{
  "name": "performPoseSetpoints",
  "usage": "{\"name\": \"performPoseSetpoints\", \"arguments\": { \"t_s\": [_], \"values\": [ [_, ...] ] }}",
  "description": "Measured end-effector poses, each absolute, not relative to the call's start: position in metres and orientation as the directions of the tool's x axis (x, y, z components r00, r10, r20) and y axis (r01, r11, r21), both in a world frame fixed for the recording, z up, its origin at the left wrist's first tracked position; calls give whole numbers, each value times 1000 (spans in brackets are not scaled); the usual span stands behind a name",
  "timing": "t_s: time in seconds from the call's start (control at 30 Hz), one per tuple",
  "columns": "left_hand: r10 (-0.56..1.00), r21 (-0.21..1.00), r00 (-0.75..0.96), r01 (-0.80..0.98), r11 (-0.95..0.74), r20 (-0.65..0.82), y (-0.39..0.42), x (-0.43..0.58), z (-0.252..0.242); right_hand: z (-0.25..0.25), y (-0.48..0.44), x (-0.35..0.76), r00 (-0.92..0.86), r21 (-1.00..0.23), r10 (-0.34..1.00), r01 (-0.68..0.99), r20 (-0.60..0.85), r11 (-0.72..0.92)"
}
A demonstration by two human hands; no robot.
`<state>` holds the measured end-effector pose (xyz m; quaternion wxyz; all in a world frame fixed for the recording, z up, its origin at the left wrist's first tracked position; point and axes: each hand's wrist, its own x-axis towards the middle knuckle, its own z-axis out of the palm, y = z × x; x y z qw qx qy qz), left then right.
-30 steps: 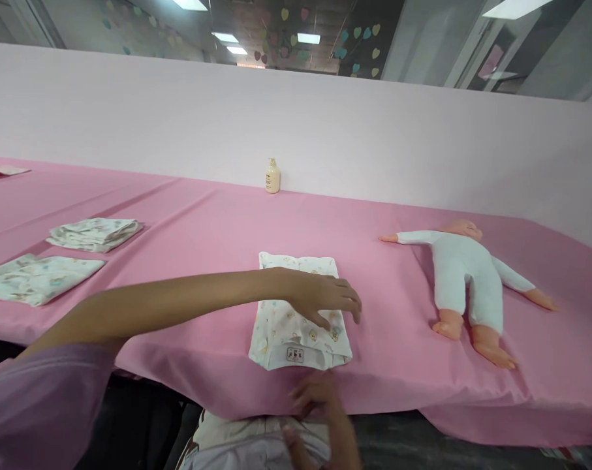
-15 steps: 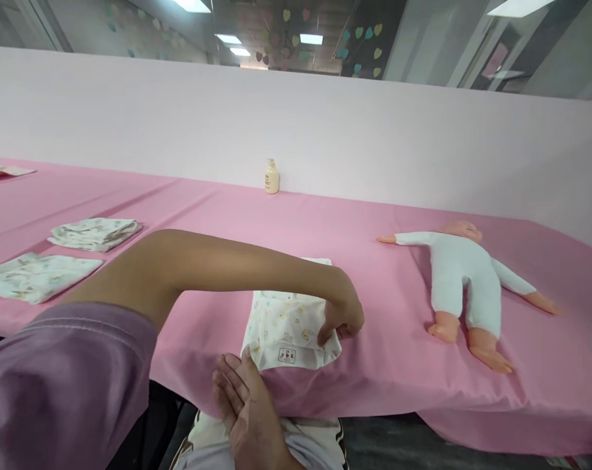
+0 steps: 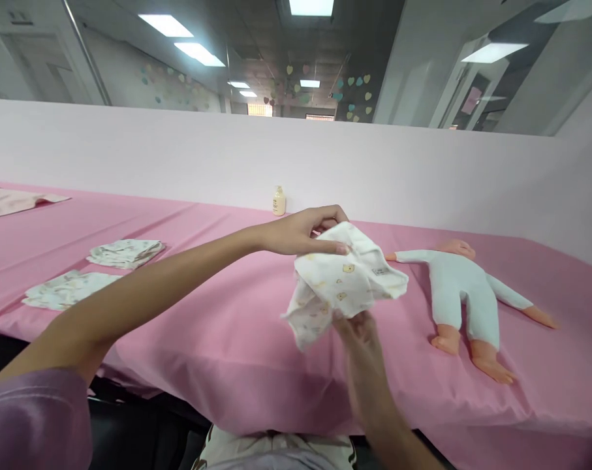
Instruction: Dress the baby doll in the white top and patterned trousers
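White cotton printed with small bears makes up the folded garment (image 3: 347,277), held up over the pink cover (image 3: 202,326) in front of the person, between the pump bottle and the doll. The left hand (image 3: 310,232) grips its upper edge, thumb along the near face and fingers bent behind; the right hand (image 3: 361,326) comes from below, its thumb and curled fingers closed on the lower edge, though blur hides exactly how much fabric they take. Holding at top and bottom probably keeps such limp cloth from falling open, while one loose corner hangs to the left and the labelled end juts right. Off to the left, a folded stack (image 3: 125,253) and a nearer folded cloth (image 3: 68,290) lie flat, perhaps set aside there to leave working room. The doll (image 3: 455,271) lies on its back with arms spread, likely placed to the right so that it stays out of the hands' way. As for containers, only the cream pump bottle (image 3: 279,201) shows, upright near the wall (image 3: 178,156), beyond both hands; its contents cannot be seen through the opaque side.
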<state>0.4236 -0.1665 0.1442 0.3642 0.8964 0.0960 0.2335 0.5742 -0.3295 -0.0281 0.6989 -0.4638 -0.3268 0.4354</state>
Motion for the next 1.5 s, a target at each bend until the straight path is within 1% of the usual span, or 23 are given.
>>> {"name": "performPoseSetpoints", "arguments": {
  "t_s": [0.1,0.13,0.17,0.23,0.3,0.33,0.37,0.47,0.53,0.63,0.73,0.8,0.87,1.0,1.03,1.07,1.1,1.17,1.23,1.3,1.37,1.43,1.5],
  "values": [
    [450,730,745,-73,-679,493,-175,404,135,1,-304,602,520,-957,839,-128,160,262],
    [466,730,707,-104,-675,532,-177,400,133,8,-294,608,499,-962,849,-96,174,254],
    [477,731,678,-133,-669,559,-179,396,130,14,-284,612,407,-968,896,-94,177,234],
    [495,742,645,-173,-648,582,-182,391,129,24,-265,614,34,-977,987,-143,155,158],
    [512,761,637,-191,-620,577,-184,387,129,33,-251,612,-335,-981,932,-175,137,81],
    [519,768,634,-195,-610,573,-186,383,130,36,-246,610,-434,-982,891,-177,135,63],
    [525,770,625,-203,-606,578,-189,379,131,40,-245,609,-473,-981,869,-181,144,64],
    [539,755,584,-214,-619,607,-203,359,132,48,-254,611,-410,-971,892,-214,189,108],
    [566,742,539,-181,-645,623,-216,343,131,51,-267,617,-341,-968,917,-209,206,140],
    [640,738,457,-54,-673,617,-232,326,126,56,-281,626,-180,-978,964,-108,194,176],
    [702,727,374,96,-680,607,-220,323,120,64,-269,631,-38,-990,990,-25,139,138],
    [744,741,344,171,-649,572,-190,328,111,69,-240,634,-24,-995,995,28,92,93],
    [795,776,343,229,-588,501,-142,336,93,68,-196,639,-60,-993,996,99,64,70],
    [885,820,335,367,-438,323,-28,358,34,30,-89,655,-188,-967,982,249,12,59],
    [911,827,321,415,-380,258,-4,364,17,15,-65,660,-155,-947,988,320,-24,27],
    [932,815,298,477,-331,204,17,370,2,-2,-45,664,-48,-902,998,431,-43,-18],
    [945,788,279,537,-300,170,35,376,-12,-17,-29,668,105,-838,994,542,-15,-69],
    [956,745,244,605,-281,163,57,384,-33,-45,-9,674,226,-793,974,597,23,-120],
    [920,660,306,643,-389,244,66,388,-50,-64,-2,677,221,-740,969,670,111,-69],
    [824,516,475,644,-564,309,65,391,-64,-75,-3,679,112,-649,974,760,198,44],
    [725,405,632,608,-683,273,61,393,-78,-81,-4,678,0,-580,978,805,211,125],
    [694,385,691,595,-705,203,58,395,-89,-84,-3,677,-31,-573,985,810,168,123],
    [692,387,702,598,-702,170,56,397,-97,-86,1,677,-36,-572,989,813,145,113]
  ]
}}
